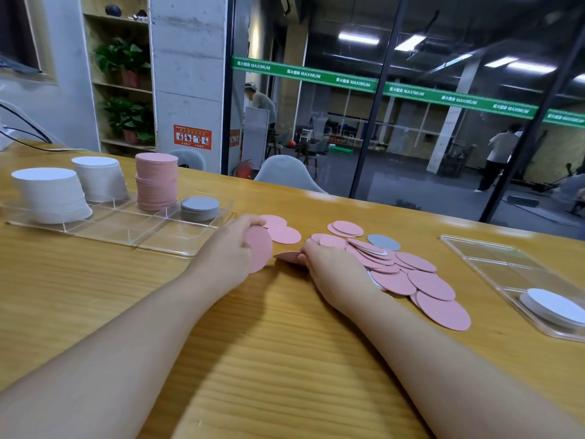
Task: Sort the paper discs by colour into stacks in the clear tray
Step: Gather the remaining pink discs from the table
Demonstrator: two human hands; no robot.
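two clear trays: one (177, 248) at the left, one (474, 258) at the right. four stacks in the left tray: two white (52, 194) (99, 179), one pink (156, 182), one grey (200, 209). one white stack (554, 307) in the right tray. one loose grey disc (383, 242) shows; the overlapping loose pink discs (430, 285) cannot be counted exactly. two hands (234, 245) (329, 264).
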